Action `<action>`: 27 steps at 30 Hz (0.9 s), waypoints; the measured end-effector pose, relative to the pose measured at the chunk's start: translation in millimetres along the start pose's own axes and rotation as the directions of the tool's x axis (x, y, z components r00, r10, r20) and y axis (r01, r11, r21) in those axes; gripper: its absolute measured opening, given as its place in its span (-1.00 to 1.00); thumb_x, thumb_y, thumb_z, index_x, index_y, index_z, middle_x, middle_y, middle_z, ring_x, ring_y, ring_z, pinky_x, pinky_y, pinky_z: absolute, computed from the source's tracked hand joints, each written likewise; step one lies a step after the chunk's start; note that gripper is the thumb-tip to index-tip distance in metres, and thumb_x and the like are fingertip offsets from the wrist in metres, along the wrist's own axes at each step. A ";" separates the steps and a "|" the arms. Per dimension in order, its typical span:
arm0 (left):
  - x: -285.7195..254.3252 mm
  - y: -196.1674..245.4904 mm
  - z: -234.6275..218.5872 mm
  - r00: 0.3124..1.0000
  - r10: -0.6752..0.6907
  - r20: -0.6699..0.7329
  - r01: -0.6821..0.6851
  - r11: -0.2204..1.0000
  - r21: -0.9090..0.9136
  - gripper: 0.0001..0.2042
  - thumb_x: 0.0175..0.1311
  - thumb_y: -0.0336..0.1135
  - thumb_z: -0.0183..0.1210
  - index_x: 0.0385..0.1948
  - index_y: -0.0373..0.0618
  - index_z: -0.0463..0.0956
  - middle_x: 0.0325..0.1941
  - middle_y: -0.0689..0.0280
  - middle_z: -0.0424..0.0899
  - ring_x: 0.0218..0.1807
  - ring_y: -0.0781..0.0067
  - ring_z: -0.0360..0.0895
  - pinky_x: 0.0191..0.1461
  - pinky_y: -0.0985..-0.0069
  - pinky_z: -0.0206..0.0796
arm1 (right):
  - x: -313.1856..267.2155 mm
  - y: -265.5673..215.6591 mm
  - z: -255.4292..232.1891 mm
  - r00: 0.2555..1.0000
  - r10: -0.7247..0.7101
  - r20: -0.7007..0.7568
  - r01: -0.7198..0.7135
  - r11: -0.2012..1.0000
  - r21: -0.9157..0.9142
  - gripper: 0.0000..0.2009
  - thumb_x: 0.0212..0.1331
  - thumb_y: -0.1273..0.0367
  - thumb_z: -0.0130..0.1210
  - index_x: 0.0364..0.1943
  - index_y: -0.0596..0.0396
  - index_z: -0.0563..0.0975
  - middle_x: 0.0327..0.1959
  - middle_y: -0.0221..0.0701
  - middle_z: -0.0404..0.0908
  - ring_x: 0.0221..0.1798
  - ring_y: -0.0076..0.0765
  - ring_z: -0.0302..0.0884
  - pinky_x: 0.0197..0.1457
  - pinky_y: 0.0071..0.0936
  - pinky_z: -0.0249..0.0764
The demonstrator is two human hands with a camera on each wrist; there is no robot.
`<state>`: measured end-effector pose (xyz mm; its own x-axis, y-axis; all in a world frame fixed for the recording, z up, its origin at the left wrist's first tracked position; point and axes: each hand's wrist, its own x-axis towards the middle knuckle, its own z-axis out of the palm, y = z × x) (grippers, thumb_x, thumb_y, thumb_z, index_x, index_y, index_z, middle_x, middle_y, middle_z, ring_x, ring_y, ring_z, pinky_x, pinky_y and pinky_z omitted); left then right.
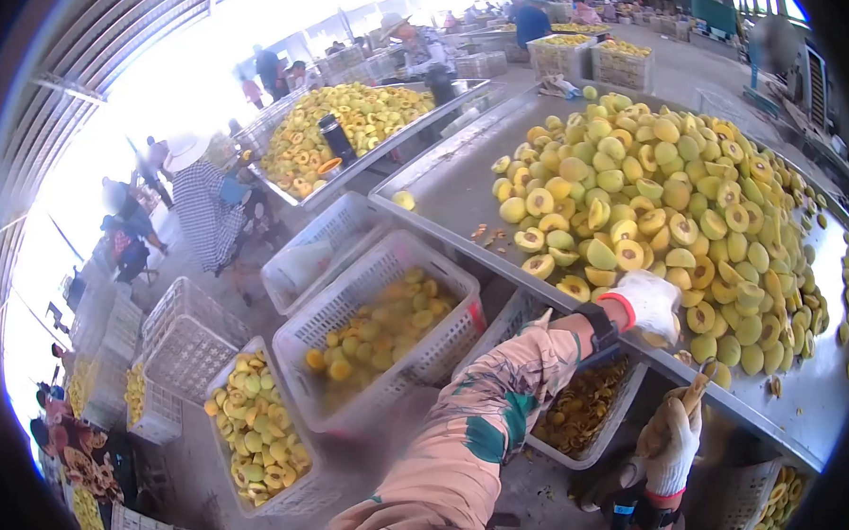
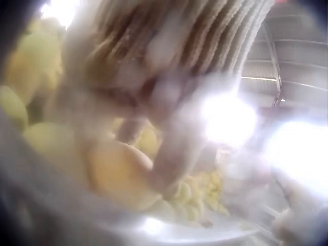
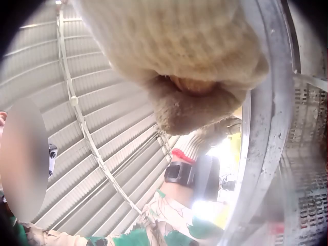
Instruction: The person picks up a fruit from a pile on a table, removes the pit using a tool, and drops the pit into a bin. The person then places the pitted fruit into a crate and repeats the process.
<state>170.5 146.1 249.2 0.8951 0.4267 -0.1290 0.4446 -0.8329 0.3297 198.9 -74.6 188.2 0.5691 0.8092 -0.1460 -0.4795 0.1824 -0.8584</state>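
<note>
My left hand [image 1: 650, 304], in a white knit glove, is at the near edge of a large pile of halved yellow-green peaches [image 1: 667, 188]. In the left wrist view, which is blurred, its thumb and fingers grip a peach half [image 2: 120, 174] down among the others. My right hand [image 1: 674, 439], gloved too, is held just off the table's front rim, with its fingers curled round a small tool [image 1: 706, 370] with a thin curved tip. A rounded brownish piece [image 3: 195, 86] shows between the right hand's fingers in the right wrist view; most of the tool is hidden.
The metal table [image 1: 460, 202] has a raised rim. Below it stand a crate of brown scraps [image 1: 629, 389] and a large crate [image 1: 300, 341] with peaches in cloudy liquid. Another peach-filled crate [image 1: 310, 455] is further left. Other people work at a second heaped table [image 1: 382, 153].
</note>
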 end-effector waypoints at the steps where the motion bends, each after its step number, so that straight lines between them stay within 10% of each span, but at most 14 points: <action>1: -9.6 0.0 -3.0 1.000 0.011 0.019 -0.012 1.000 0.019 -0.56 -0.06 0.03 0.27 -0.19 -0.05 0.69 -0.30 0.10 0.73 -0.10 0.06 0.68 0.02 0.25 0.47 | 0.9 2.2 0.7 1.000 -0.012 0.016 0.012 1.000 -0.012 -0.88 0.36 0.38 -0.03 -0.12 0.07 0.36 -0.68 -0.51 0.21 -0.82 -0.59 0.06 -0.80 -0.58 0.12; 5: -0.6 -1.4 47.5 0.988 0.048 -0.144 -0.023 0.985 0.171 -0.64 0.07 0.01 0.13 -0.40 -0.06 0.74 -0.40 0.11 0.72 -0.09 0.06 0.61 0.05 0.26 0.32 | 6.4 17.1 -1.2 0.999 -0.024 0.048 0.025 1.000 -0.018 -0.87 0.38 0.37 0.00 -0.07 0.03 0.39 -0.67 -0.58 0.18 -0.82 -0.64 0.03 -0.82 -0.61 0.07; 21: -5.8 -3.1 94.7 0.914 0.150 -0.377 0.016 0.916 0.401 -0.64 0.10 0.01 0.26 -0.12 0.08 0.62 -0.15 0.33 0.61 0.11 0.33 0.45 0.30 0.20 0.08 | 6.9 25.3 19.9 0.992 -0.083 0.094 0.088 0.995 -0.051 -0.81 0.45 0.34 -0.06 0.06 0.00 0.37 -0.60 -0.67 0.11 -0.70 -0.77 0.00 -0.68 -0.72 0.01; 24: -38.8 -4.7 76.0 0.938 0.103 -0.331 0.008 0.948 0.318 -0.66 0.05 -0.11 0.28 -0.11 0.11 0.61 -0.17 0.37 0.58 0.07 0.34 0.45 0.24 0.32 0.15 | 4.9 26.4 22.7 0.996 -0.062 0.065 0.062 0.998 0.002 -0.84 0.45 0.33 -0.05 0.01 -0.02 0.38 -0.61 -0.67 0.11 -0.71 -0.77 -0.01 -0.70 -0.72 -0.02; 27: -88.3 -5.5 61.6 0.855 -0.132 -0.501 0.071 0.988 -0.139 -0.66 0.07 -0.14 0.28 -0.07 0.11 0.58 -0.22 0.33 0.57 0.02 0.25 0.46 0.14 0.36 0.24 | 10.0 25.0 17.6 0.994 -0.035 0.101 0.029 0.998 0.061 -0.86 0.45 0.33 -0.05 -0.01 -0.02 0.40 -0.61 -0.67 0.10 -0.72 -0.77 -0.03 -0.71 -0.72 -0.04</action>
<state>91.1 91.3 201.2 0.6902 0.6517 0.3146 0.4982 -0.7432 0.4465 180.9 -52.1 174.0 0.5149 0.8547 -0.0655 -0.5030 0.2394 -0.8305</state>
